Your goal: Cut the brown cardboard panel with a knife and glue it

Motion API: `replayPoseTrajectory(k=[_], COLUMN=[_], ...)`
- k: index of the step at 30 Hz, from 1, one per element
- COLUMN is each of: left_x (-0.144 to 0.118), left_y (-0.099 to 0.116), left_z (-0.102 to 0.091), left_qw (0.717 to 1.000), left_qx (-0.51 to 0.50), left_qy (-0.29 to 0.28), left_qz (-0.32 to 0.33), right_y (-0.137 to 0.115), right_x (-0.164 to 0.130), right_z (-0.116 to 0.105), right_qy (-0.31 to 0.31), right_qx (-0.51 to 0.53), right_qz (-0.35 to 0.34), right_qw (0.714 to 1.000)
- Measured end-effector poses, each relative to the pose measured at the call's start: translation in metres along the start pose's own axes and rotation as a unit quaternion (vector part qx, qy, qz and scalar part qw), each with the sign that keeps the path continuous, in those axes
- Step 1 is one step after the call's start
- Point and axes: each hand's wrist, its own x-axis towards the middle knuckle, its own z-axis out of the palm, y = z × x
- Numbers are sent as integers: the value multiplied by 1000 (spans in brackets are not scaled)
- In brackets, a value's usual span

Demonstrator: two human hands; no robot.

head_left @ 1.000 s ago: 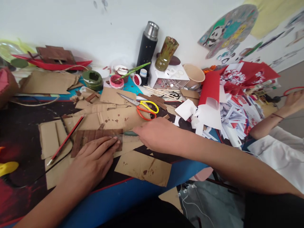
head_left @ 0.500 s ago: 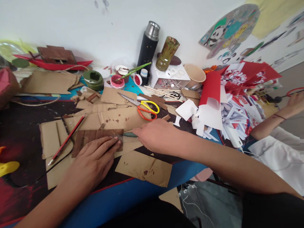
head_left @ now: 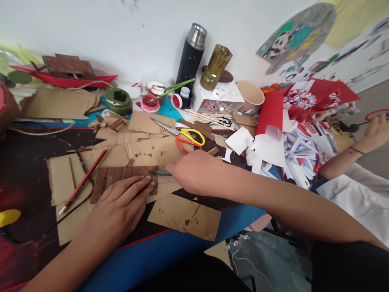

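Now the left hand (head_left: 126, 202) lies flat, fingers together and outstretched, across the brown-painted cardboard strip (head_left: 121, 173) near the front of the bench (head_left: 27, 154). The right hand (head_left: 194, 172) is closed round a slim dark-green tool (head_left: 163, 172) at the strip's right end, its tip too small to make out! Just beyond, yellow-and-orange-handled scissors (head_left: 176, 132) lie over cardboard scraps (head_left: 152, 152); nearer, a spotted cardboard rectangle (head_left: 182, 217).
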Motion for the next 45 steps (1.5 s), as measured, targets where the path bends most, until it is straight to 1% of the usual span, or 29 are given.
replayPoseTrajectory(k=[5,10,15,17,22,30,37,42,45], left_x=[-1,-3,-4,-3,-1,-2,-2,-1,1], left_y=[0,0,-1,-1,0,1,0,0,1], left_z=[2,4,3,3,2,2,1,1,0], left_qw=[1000,999,1000,1000,1000,1000,1000,1000,1000], left_qx=[-15,-30,-21,-13,-7,-15,-12,-13,-5], left_qy=[-3,1,-1,-1,4,5,-3,-4,4], left_qz=[-7,-23,-11,-5,0,-11,-6,-2,4], right_y=[0,-2,-1,-1,-3,-4,-4,-1,-7], right_x=[-1,-5,-11,-12,-10,-5,-4,-1,3], right_z=[0,2,4,5,4,2,-2,-2,-2], right_qy=[-9,6,38,42,30,12,-12,-13,-8], right_qx=[-10,-13,-9,-8,-3,-8,-5,0,-8], right_qz=[7,13,14,17,18,19,20,9,-2], right_qw=[1000,1000,999,999,999,1000,1000,1000,1000])
